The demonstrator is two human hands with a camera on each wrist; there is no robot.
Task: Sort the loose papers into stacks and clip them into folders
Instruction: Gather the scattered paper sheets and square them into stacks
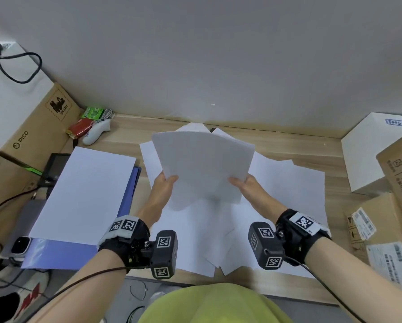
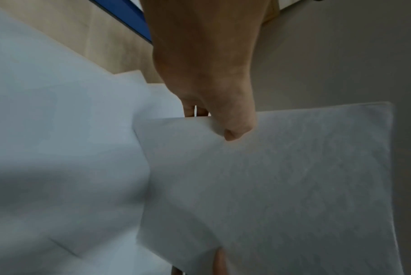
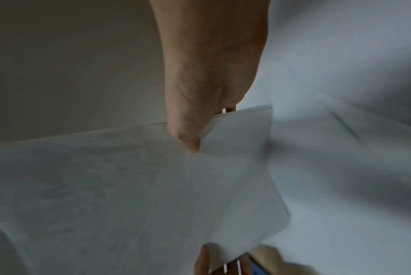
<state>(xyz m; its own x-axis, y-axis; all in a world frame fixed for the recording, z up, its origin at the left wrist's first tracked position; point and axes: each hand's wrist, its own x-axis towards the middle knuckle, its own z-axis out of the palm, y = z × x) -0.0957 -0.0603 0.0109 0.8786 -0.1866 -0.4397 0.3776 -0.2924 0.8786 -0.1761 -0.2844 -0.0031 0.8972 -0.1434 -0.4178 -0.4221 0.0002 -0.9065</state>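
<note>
I hold a bundle of white sheets [image 1: 202,164] lifted above the desk, tilted toward me. My left hand [image 1: 165,185] pinches its left edge, thumb on top; in the left wrist view the left hand [image 2: 211,96] has its thumb pressed on the bundle [image 2: 282,176]. My right hand [image 1: 244,185] pinches the right edge, and the right wrist view shows that hand [image 3: 204,104] with its thumb on the sheets [image 3: 129,176]. Loose white papers [image 1: 277,187] lie spread on the desk beneath. A blue folder [image 1: 125,201] lies at left under a neat white stack [image 1: 83,194].
Cardboard boxes [image 1: 32,127] crowd the left side, with more boxes [image 1: 386,183] on the right. A white controller [image 1: 95,134], red and green packets, a phone [image 1: 20,245] and cables sit at the left. The wooden desk [image 1: 288,138] ends at a grey wall.
</note>
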